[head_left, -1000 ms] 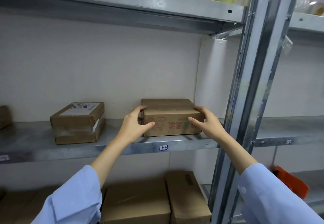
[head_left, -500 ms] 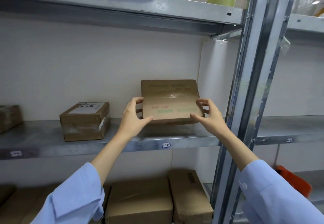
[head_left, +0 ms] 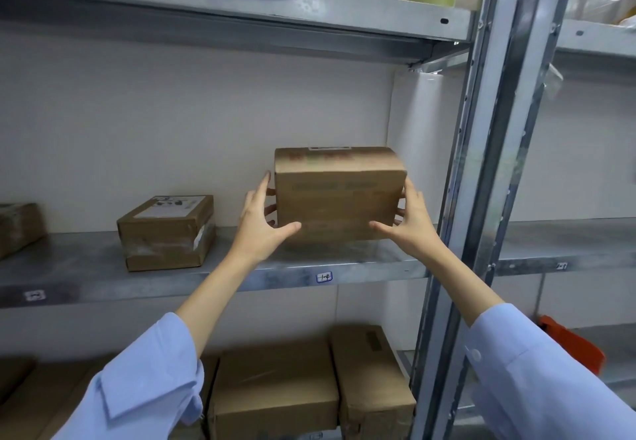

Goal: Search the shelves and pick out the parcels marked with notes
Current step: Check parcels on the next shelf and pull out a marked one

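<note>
Brown parcel (head_left: 337, 195) sits straight ahead over the middle shelf (head_left: 103, 267), close to the steel upright (head_left: 481, 164). Blur hides whether its lower edge touches the shelf. Long axis runs left to right, one end in each palm. Left hand (head_left: 260, 224) grips the left end and right hand (head_left: 411, 223) the right, thumbs on the near face. Both hands are equally near. A pale label edge (head_left: 328, 148) shows along the far top rim, so the top likely needs tipping toward the person to read it.
</note>
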